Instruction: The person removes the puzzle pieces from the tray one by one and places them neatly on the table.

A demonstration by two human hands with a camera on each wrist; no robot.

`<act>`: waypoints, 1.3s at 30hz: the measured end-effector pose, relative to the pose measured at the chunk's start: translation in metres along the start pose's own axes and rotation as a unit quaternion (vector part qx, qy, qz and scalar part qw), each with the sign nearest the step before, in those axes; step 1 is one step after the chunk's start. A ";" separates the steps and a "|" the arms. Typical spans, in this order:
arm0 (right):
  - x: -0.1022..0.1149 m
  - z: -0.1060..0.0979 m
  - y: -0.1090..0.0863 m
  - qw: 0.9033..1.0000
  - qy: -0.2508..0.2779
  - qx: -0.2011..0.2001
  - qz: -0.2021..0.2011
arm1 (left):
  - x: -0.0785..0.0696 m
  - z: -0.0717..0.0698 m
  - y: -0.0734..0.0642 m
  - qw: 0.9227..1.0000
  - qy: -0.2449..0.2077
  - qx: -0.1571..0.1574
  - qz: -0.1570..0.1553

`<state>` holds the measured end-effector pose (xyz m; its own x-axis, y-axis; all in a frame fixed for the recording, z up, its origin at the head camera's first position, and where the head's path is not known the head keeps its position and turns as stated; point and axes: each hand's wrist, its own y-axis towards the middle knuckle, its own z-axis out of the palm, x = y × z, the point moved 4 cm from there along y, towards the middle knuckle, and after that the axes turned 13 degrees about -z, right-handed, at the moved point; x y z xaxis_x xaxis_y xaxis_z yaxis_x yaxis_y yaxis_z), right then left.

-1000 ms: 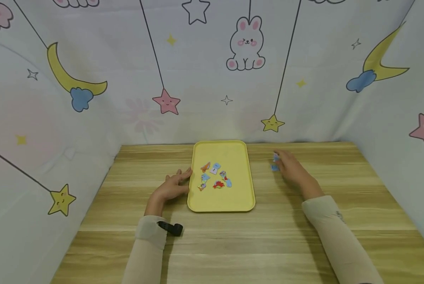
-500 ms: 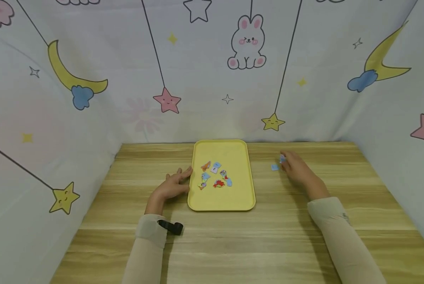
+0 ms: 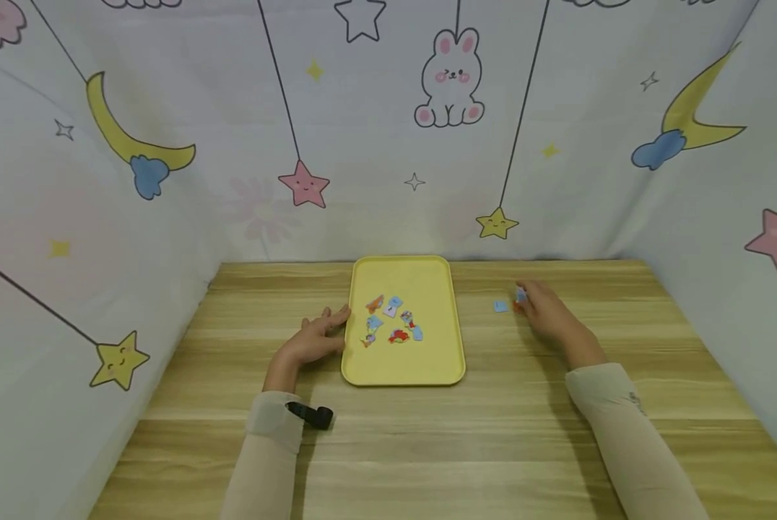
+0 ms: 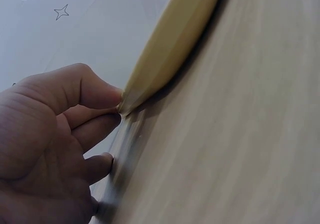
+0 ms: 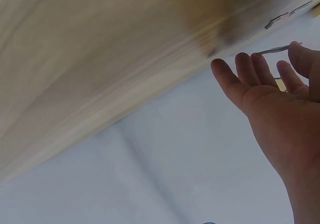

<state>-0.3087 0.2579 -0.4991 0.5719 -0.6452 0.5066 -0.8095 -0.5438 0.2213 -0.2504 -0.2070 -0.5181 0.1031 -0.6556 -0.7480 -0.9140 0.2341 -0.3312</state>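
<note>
My right hand [image 3: 551, 318] is on the table to the right of the tray. It pinches a small flat puzzle piece [image 3: 521, 295], seen edge-on as a thin puzzle piece [image 5: 276, 49] in the right wrist view. Just left of these fingers lies a light-blue piece [image 3: 500, 306] on the table. An orange-red patch shows below the fingertips; whether it belongs to the held piece, I cannot tell. My left hand [image 3: 312, 339] rests with spread fingers against the left rim of the yellow tray [image 3: 401, 368]. Its thumb [image 4: 102, 93] touches the tray edge in the left wrist view.
Several colourful pieces [image 3: 398, 336] lie scattered on the middle of the tray. The wooden table [image 3: 414, 455] ends at a white patterned cloth [image 3: 375, 144] behind and at both sides. A black strap piece [image 3: 310, 415] sticks out from the left sleeve.
My right hand has drawn slightly to the right with the puzzle piece, away from the light-blue piece, which stays on the table. The left hand and tray keep their places.
</note>
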 end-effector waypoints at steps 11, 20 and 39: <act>-0.002 -0.002 -0.003 1.000 -0.017 0.018 0.006 | 0.000 -0.002 -0.001 1.000 0.001 -0.001 0.010; -0.007 -0.001 -0.006 0.999 -0.028 0.034 0.028 | 0.001 -0.001 -0.002 1.000 -0.007 -0.001 0.001; -0.003 0.001 -0.004 0.999 -0.033 0.024 0.014 | 0.001 -0.001 -0.001 1.000 -0.008 0.001 0.006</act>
<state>-0.3068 0.2615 -0.5025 0.5579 -0.6938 0.4553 -0.8189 -0.5493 0.1664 -0.2496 -0.2082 -0.5177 0.0972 -0.6417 -0.7608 -0.9143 0.2443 -0.3229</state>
